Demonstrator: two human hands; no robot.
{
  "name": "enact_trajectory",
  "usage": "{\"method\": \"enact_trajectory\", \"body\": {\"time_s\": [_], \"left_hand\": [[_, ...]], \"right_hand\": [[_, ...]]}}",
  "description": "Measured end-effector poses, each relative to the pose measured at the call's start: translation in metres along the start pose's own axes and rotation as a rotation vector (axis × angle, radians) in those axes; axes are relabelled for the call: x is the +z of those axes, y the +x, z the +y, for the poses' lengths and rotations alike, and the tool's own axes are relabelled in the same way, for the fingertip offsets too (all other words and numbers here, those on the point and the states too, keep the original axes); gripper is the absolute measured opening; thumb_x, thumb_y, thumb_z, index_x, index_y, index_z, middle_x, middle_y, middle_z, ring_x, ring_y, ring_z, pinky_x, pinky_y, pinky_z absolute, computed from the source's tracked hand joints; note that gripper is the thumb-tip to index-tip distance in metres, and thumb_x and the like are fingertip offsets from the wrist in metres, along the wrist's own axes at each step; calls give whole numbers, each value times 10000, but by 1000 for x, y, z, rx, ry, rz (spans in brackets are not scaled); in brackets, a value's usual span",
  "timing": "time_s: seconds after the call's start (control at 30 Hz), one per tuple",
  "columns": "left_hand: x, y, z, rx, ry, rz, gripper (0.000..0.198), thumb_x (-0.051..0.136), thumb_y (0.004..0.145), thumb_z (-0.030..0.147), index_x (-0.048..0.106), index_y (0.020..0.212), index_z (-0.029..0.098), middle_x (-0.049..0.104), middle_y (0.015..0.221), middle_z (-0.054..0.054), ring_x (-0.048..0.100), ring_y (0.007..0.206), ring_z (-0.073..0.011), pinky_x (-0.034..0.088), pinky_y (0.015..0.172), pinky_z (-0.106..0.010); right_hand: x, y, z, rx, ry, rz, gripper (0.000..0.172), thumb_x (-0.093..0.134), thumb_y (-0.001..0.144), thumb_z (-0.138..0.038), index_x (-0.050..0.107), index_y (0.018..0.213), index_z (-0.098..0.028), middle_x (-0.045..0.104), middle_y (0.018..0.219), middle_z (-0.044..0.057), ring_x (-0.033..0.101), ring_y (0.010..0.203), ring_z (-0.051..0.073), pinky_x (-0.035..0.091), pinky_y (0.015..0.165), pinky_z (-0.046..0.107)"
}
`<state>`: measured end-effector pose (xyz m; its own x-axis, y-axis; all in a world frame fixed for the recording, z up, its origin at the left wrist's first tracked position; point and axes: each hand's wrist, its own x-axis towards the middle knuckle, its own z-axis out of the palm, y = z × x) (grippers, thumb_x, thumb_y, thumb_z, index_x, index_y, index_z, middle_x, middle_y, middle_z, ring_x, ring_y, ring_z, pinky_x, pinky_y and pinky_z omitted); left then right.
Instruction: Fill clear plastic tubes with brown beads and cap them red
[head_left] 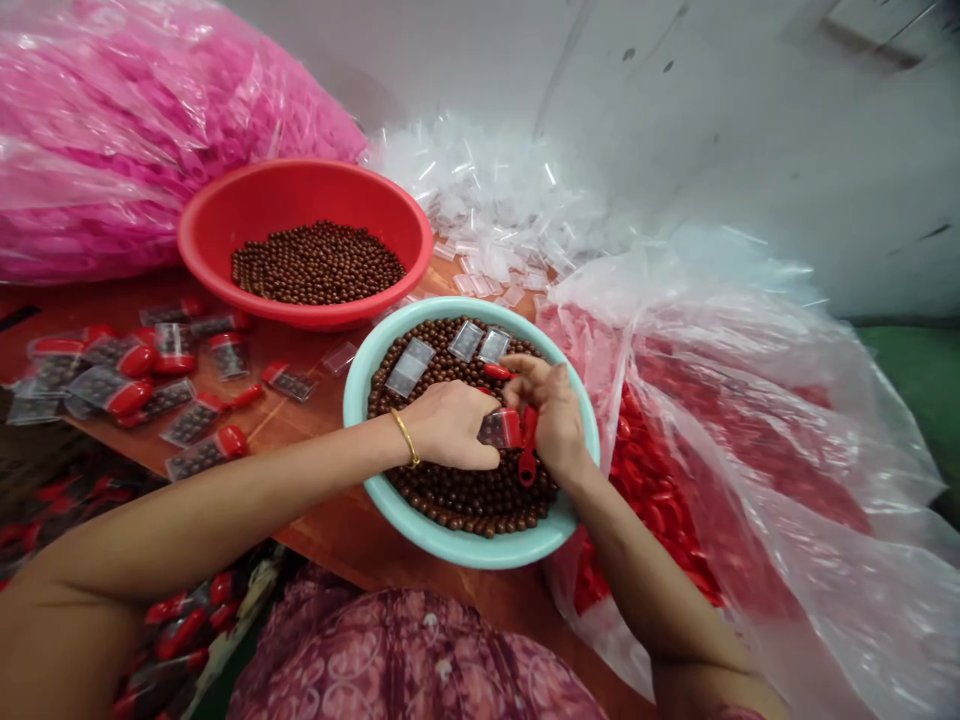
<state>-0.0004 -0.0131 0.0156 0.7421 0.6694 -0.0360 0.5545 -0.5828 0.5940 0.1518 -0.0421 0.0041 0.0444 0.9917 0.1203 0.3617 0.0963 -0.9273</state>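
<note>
Over a light blue basin (405, 535) of brown beads (465, 505), my left hand (450, 422) is closed around a small clear plastic box (495, 428). The box holds dark beads, and red shows at its right end. My right hand (559, 415) is curled just to the right, with a red plastic cap with a ring-shaped end (528, 455) hanging at its palm. Another red piece (497, 371) is by its fingertips; whether they grip it I cannot tell. Several clear boxes (410, 367) lie on the beads.
A red basin (300, 310) of brown beads stands behind. Filled red-capped boxes (199, 420) lie on the left of the table (337, 525). Clear boxes (495, 230) are heaped at the back. A bag of red pieces (660, 510) sits right, a bag of pink pieces (150, 130) back left.
</note>
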Motion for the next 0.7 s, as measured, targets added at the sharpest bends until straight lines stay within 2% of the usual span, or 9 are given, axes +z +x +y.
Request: {"method": "enact_trajectory", "body": {"time_s": [0.03, 0.1, 0.2, 0.3, 0.4, 0.47, 0.57, 0.63, 0.7], "left_hand": [[1, -1, 0, 11, 24, -11, 217, 566, 628, 369, 632, 673, 168, 623, 582, -33, 562, 541, -178, 365, 507, -254], [2, -2, 1, 32, 66, -20, 247, 561, 646, 384, 646, 706, 160, 652, 626, -54, 600, 590, -207, 409, 540, -272], [3, -5, 1, 56, 133, -26, 273, 553, 670, 376, 658, 771, 145, 683, 697, -85, 637, 667, -237, 458, 605, -298], [5, -7, -1, 72, 225, -67, 266, 552, 680, 337, 658, 809, 130, 696, 753, -112, 649, 709, -253, 475, 634, -316], [8, -4, -2, 109, 247, -58, 248, 557, 681, 321, 648, 811, 130, 691, 758, -108, 645, 706, -247, 472, 635, -316], [8, -1, -1, 125, 200, 15, 231, 565, 678, 326, 635, 794, 139, 676, 728, -84, 632, 688, -228, 461, 629, -303], [-1, -3, 2, 86, 97, 166, 193, 571, 677, 322, 610, 763, 154, 640, 665, -38, 593, 635, -180, 430, 611, -269], [-13, -17, 2, 22, 26, 273, 164, 572, 689, 314, 598, 743, 161, 625, 645, -13, 558, 603, -139, 412, 611, -242], [-29, -42, -3, -77, -25, 368, 167, 567, 721, 325, 599, 762, 166, 634, 667, 4, 537, 593, -107, 402, 620, -215]], "right_hand": [[6, 3, -1, 46, 42, -30, 701, 88, 891, -615, 556, 1171, -174, 584, 685, 22, 561, 581, 137, 472, 557, 274], [16, 7, -3, 67, 59, -84, 707, 55, 886, -622, 431, 1325, -214, 637, 971, 57, 618, 861, 153, 500, 787, 304], [20, 8, 0, 16, 19, -174, 672, 70, 894, -611, 266, 1431, -258, 481, 1355, 46, 439, 1257, 153, 299, 1096, 362], [21, 4, 2, -27, -18, -266, 694, 145, 891, -621, 184, 1463, -231, 247, 1524, 35, 246, 1389, 152, 131, 1168, 367], [21, 4, -1, -10, 0, -318, 737, 121, 874, -649, 176, 1466, -212, 175, 1548, 30, 206, 1406, 156, 121, 1171, 365], [20, 8, -6, 26, 57, -310, 775, -75, 854, -625, 159, 1467, -212, 275, 1514, 45, 296, 1373, 165, 244, 1130, 398], [11, 17, -12, 20, 103, -177, 897, -311, 784, -518, 197, 1448, -192, 489, 1356, 103, 486, 1233, 195, 434, 961, 421], [2, 20, -10, -11, 65, -90, 842, -209, 838, -545, 325, 1384, -191, 583, 1215, 113, 574, 1100, 206, 479, 870, 400], [-7, 19, -3, -68, -85, -89, 631, 107, 908, -571, 487, 1247, -200, 642, 1073, 90, 610, 966, 206, 483, 827, 378]]}}
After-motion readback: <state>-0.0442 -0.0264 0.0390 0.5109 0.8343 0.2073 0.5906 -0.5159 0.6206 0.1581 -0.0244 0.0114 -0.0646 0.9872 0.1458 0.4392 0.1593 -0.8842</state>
